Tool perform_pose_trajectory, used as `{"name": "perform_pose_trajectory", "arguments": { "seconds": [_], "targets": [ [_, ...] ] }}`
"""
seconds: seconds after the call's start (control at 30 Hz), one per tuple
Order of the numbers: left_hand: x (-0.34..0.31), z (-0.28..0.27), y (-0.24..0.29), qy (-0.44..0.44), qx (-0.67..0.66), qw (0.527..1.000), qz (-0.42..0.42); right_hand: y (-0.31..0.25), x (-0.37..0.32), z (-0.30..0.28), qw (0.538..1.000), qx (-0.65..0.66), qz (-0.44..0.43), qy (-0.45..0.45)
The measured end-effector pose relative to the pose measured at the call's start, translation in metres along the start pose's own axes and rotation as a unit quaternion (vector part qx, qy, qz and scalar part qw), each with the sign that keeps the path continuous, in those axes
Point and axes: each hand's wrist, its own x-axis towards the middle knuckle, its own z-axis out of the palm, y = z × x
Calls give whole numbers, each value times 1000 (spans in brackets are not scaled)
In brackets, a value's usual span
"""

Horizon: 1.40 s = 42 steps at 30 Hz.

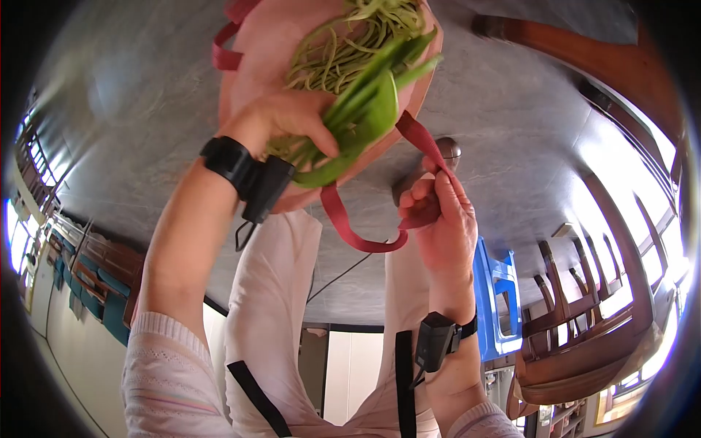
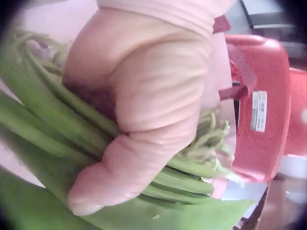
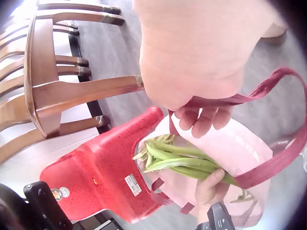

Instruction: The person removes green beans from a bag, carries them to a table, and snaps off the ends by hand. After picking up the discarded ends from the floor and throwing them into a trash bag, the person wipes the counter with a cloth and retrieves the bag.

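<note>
- Green bunch [image 1: 369, 113], slanting across the opening of the pink bag [image 1: 259, 47], from its near edge to its right edge, over some thin beans [image 1: 343, 55].
- Left hand [image 1: 293, 120]: grips the bunch, thumb bent over it; fingers underneath hidden from me.
- Right hand [image 1: 447, 226]: apart from the bunch, fingers curled round the bag's dark red strap [image 1: 422, 139].
- Red plastic seat [image 3: 103, 177]: white label [image 3: 133, 185], print too small to read.
</note>
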Motion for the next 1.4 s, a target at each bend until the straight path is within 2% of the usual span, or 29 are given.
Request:
{"name": "perform_pose_trajectory", "arguments": {
  "seconds": [0.07, 0.1, 0.2, 0.3, 0.37, 0.4, 0.47, 0.53, 0.6, 0.67, 0.73, 0.8, 0.87, 0.9, 1.0, 1.2, 1.27, 1.3, 1.33, 1.4],
  "targets": [
    [18, 20, -6, -41, -19, 992, 120, 4, 1, 0, 1000, -30, 9, -4],
    [24, 30, -7, -41, -20, 992, 119, 6, 0, 4, 999, -38, 11, 13],
    [37, 57, 0, 82, -82, 967, 229, 9, 2, 7, 997, -73, 18, 33],
    [33, 74, 6, 119, -55, 971, 197, 17, 2, 2, 994, -100, 31, 40],
    [25, 82, 6, 169, 71, 960, 214, 18, 1, -3, 993, -101, 38, 38],
    [16, 88, 7, 171, 73, 959, 215, 15, 0, -6, 991, -114, 57, 27],
    [-7, 103, 9, 232, 175, 944, 159, 9, -7, -9, 989, -128, 74, 15],
    [-31, 113, 12, 247, 203, 933, 164, -2, -18, -5, 975, -214, 64, 18],
    [-62, 115, 16, 348, 281, 853, 269, -18, -26, 0, 962, -267, 58, -2],
    [-89, 111, 27, 343, 28, 874, 342, -27, -31, -6, 954, -295, 47, -9],
    [-126, 97, 43, 373, -93, 869, 311, -35, -42, -5, 951, -306, 39, 1],
    [-146, 68, 43, 403, -98, 865, 282, -36, -49, -12, 931, -363, 42, -10],
    [-159, 43, 41, 444, -47, 866, 225, -38, -57, -15, 927, -372, 52, -1],
    [-163, 40, 43, 457, -1, 858, 233, -39, -61, -16, 922, -381, 64, 8],
    [-159, 40, 46, 393, -14, 893, 221, -37, -67, -16, 919, -387, 75, 12],
    [-95, 35, 23, 316, -28, 932, 176, -32, -67, -15, 920, -385, 75, -11],
    [-77, 30, 22, 409, 87, 893, 165, -32, -67, -15, 920, -384, 77, -13],
    [-72, 25, 26, 443, 181, 869, 125, -32, -66, -16, 921, -382, 77, -12],
    [-67, 21, 30, 442, 183, 869, 125, -33, -65, -17, 921, -382, 79, -12],
    [-62, 20, 40, 508, 245, 825, 43, -34, -66, -20, 922, -379, 82, -9]
  ]
}}
